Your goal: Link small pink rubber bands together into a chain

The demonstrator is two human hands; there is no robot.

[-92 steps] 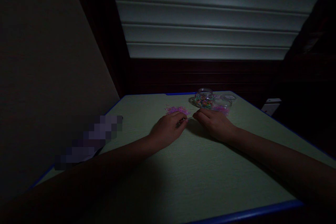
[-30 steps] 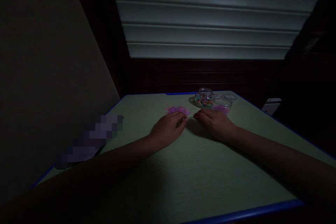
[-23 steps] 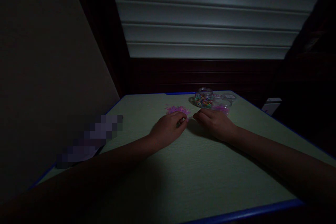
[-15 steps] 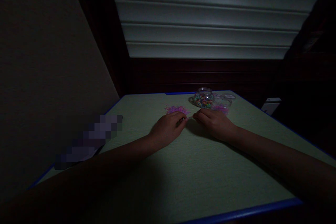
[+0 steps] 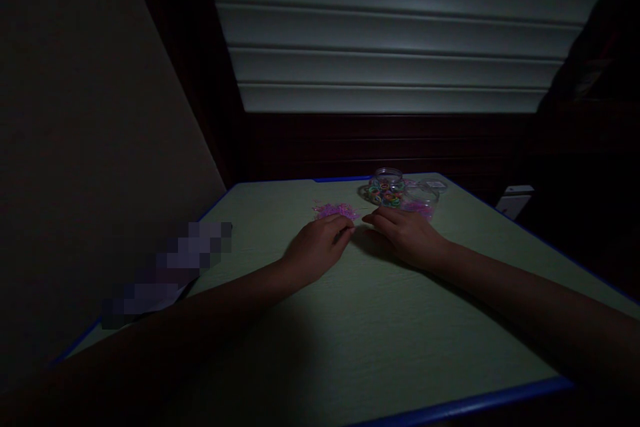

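My left hand (image 5: pixel 317 250) rests at the near edge of a pile of small pink and purple bands (image 5: pixel 336 210). Its thumb and forefinger are pinched together; whatever lies between their tips is too small and dark to make out. Just to the right, my right hand (image 5: pixel 405 233) hovers low over the table, thumb and fingers a little apart, with nothing visible in them. A narrow gap separates the two hands. Behind my right hand stand a clear jar of colourful rings (image 5: pixel 386 190) and a clear tub with pink bands (image 5: pixel 421 201), partly hidden by that hand.
A clear lid (image 5: pixel 436 185) lies by the containers at the back of the light green table (image 5: pixel 350 340), which has a blue edge. A blurred-out flat object (image 5: pixel 170 273) lies at the left. Beyond the right edge is a white object (image 5: pixel 515 200).
A thin pale strand stretched between my hands before; no strand shows between them now. My right hand's fingers have parted slightly. My left hand has hardly moved.
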